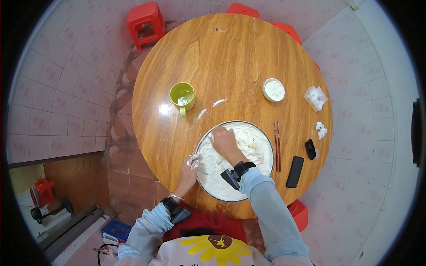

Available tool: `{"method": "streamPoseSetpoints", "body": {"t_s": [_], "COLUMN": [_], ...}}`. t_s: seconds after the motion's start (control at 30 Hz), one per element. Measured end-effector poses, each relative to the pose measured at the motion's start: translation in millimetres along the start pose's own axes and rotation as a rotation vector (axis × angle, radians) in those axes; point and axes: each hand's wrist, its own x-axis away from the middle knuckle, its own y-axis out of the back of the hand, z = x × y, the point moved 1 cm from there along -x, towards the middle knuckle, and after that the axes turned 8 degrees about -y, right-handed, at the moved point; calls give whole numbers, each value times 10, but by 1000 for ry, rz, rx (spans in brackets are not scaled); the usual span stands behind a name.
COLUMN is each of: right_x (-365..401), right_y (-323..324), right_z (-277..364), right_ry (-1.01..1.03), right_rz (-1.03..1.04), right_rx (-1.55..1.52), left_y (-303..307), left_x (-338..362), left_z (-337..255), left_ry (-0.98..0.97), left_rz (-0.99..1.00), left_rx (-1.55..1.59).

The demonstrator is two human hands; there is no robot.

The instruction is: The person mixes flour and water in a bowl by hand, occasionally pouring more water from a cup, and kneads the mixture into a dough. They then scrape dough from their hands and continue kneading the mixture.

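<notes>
Head view: nearest the wearer, two light-blue sleeves (280, 213) reached to the table (226, 57). Left hand (187, 174) was at the left rim of a wide bowl (272, 155), fingers (193, 160) coated white; could not tell whether they gripped it. Bowl sat near the table's near edge, holding white powder (213, 175). Right hand (225, 142) was inside the bowl, fingers bent down toward the powder; could not tell if they pinched any. A yellowish clump (252, 147) lay just right of that hand. Right of bowl: brown chopsticks (278, 148), black phone (294, 172), small black case (310, 149). Farther: yellow-green cup (182, 95) at left, white tub (274, 90) of powder and white packet (316, 98) at right. Beyond the table, far left: red stool (146, 22).
</notes>
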Motion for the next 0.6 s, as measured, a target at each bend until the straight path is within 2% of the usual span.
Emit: {"method": "streamPoseSetpoints", "body": {"t_s": [0.03,0.07,0.1,0.17,0.2,0.23,0.3,0.33,0.43,0.53,0.6], "right_x": [36,83,129,229,290,372,531,591,900,1105,1131], "right_y": [-23,-112,-123,-149,-185,-213,-261,-290,-294,-318,-273], "right_z": [50,95,128,216,247,268,318,283,252,188,199], "right_ry": [72,153,154,320,406,402,511,578,660,638,609], "right_rz": [33,-37,-38,-59,-43,-42,41,-25,40,69,61], "right_rx": [54,75,77,119,202,200,289,256,280,291,264], "left_y": [-3,-5,-9,-29,-31,-18,22,48,89,73,42], "left_x": [-10,-22,-28,-49,-61,-50,-39,-45,-21,-41,-46], "left_z": [0,5,17,139,137,130,81,27,-67,-54,-95], "left_ry": [-1,38,78,97,116,118,246,244,249,195,165], "left_rz": [0,-8,-17,-38,-56,-52,-73,-73,-66,-21,-78], "left_rx": [1,70,140,197,253,252,443,442,460,378,346]}}
